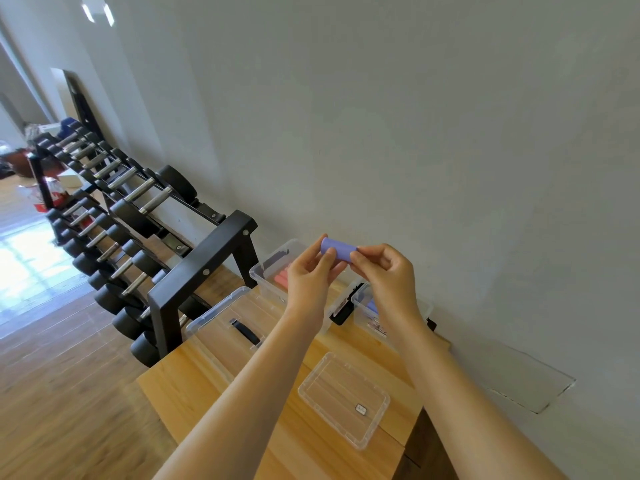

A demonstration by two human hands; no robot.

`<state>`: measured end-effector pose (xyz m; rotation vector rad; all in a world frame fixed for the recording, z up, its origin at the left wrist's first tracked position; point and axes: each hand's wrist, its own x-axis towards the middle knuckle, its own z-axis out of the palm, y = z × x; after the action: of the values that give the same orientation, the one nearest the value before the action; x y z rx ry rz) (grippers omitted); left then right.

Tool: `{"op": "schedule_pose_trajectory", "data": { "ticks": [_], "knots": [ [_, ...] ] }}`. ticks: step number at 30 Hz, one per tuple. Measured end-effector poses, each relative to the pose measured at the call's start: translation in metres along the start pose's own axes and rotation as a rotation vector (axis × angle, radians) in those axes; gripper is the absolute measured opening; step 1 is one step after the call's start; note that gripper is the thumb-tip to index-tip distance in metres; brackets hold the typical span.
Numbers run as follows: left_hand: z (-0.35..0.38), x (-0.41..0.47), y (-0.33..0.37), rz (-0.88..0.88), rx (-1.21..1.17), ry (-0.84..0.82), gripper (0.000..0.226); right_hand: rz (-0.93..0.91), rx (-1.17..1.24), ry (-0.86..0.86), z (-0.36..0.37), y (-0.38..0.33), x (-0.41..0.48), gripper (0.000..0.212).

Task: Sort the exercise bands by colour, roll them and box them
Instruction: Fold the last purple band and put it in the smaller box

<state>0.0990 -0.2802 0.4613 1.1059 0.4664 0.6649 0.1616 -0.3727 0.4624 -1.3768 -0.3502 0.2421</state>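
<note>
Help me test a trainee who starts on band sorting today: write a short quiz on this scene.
1. True or false: the left hand and right hand both hold the purple roll.
2. What colour are the rolls in the clear box behind the left hand? A green, B pink, C yellow.
3. Fill in: the small loose lid lies on the wooden ____.
Key: 1 true; 2 B; 3 table.

Both hands, left (313,271) and right (388,268), hold a rolled purple band (337,250) above the wooden table (214,393).
</note>
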Motion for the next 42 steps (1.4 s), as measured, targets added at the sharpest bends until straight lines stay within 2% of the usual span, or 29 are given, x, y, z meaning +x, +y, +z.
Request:
{"op": "schedule_pose_trajectory", "data": {
  "ticks": [4, 8, 17, 19, 25, 31, 35, 37, 40, 42],
  "knots": [
    [0.008, 0.012, -0.011, -0.030, 0.042, -0.018, 0.040, 0.029, 0.036, 0.008, -0.009, 0.009, 0.014, 0.004],
    [0.029, 0.029, -0.031, -0.015, 0.059, 0.045, 0.039, 0.052, 0.005, 0.054, -0.022, 0.026, 0.039, 0.004],
    [0.077, 0.105, -0.088, -0.101, 0.071, 0.114, 0.043, 0.147, -0.050, 0.045, -0.057, 0.067, 0.133, 0.004],
    [0.083, 0.122, -0.105, -0.135, 0.104, 0.137, 0.043, 0.203, -0.054, 0.040, -0.066, 0.078, 0.153, 0.001],
    [0.086, 0.160, -0.159, -0.222, 0.184, 0.205, 0.044, 0.403, -0.160, -0.017, -0.088, 0.132, 0.198, 0.012],
    [0.070, 0.187, -0.210, -0.344, 0.211, 0.260, 0.031, 0.692, 0.032, -0.056, -0.101, 0.191, 0.226, 0.010],
    [0.052, 0.203, -0.244, -0.421, 0.230, 0.246, 0.022, 0.776, 0.037, -0.071, -0.108, 0.233, 0.235, 0.007],
    [0.044, 0.209, -0.265, -0.406, 0.335, 0.226, 0.018, 0.795, 0.034, -0.049, -0.112, 0.254, 0.236, 0.004],
    [0.029, 0.216, -0.294, -0.250, 0.719, 0.244, 0.011, 0.842, 0.031, 0.010, -0.120, 0.286, 0.240, 0.005],
    [0.020, 0.220, -0.305, -0.131, 0.966, 0.227, 0.017, 0.900, 0.043, 0.044, -0.126, 0.309, 0.243, 0.006]
  ]
}}
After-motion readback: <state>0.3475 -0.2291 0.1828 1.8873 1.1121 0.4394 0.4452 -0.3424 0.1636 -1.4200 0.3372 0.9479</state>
